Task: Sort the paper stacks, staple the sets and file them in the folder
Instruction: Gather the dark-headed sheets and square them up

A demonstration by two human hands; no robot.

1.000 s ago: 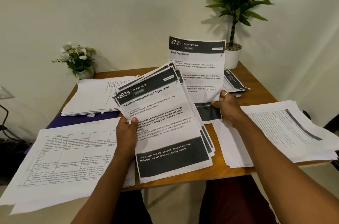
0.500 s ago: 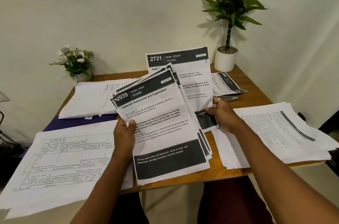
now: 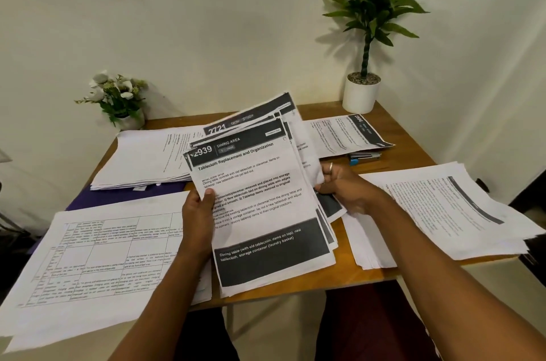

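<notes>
Paper sheaf — between both hands

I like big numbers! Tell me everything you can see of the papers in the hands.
The papers are a fanned bundle of white printed sheets with dark bands top and bottom. The front one reads 2939, Dining Area. The left hand grips its left edge, thumb on top; the right hand pinches the back sheets.

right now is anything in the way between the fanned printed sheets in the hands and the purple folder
Yes. The purple folder lies under a white paper stack at its far side and grid-printed white sheets over its near edge; only a strip shows. Both likely need shifting before the fanned black-banded sheets could go in.
</notes>
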